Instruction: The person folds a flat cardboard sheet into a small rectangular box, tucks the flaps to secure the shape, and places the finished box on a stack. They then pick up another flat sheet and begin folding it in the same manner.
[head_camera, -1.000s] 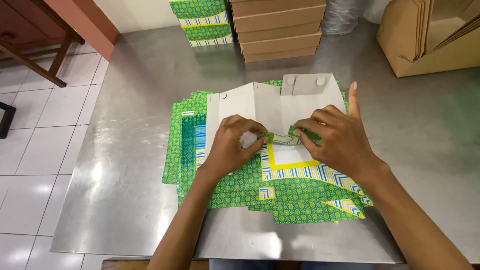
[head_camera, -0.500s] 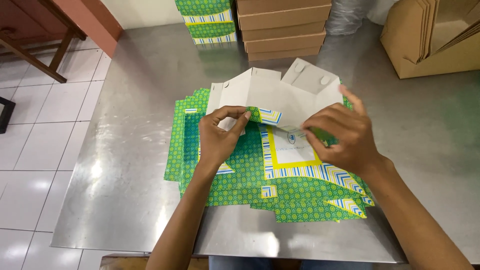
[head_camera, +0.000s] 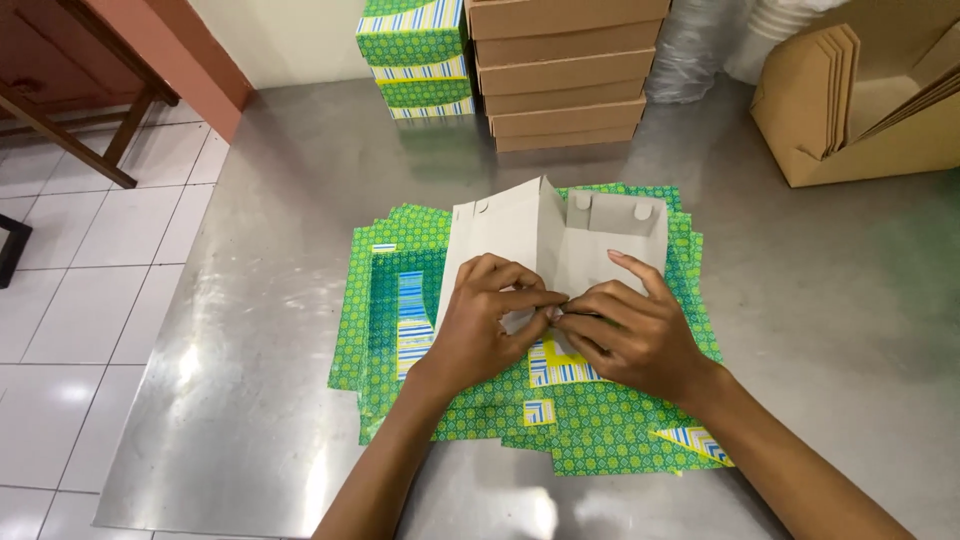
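A grey-backed box blank (head_camera: 545, 235) is being folded on the green stack (head_camera: 600, 430) at the table's (head_camera: 800, 300) middle, pinched by the left hand (head_camera: 480, 325) and right hand (head_camera: 630, 335); creases should be pressed evenly.

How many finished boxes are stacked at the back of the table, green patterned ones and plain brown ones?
Green patterned boxes: 2
Plain brown boxes: 5
Total: 7
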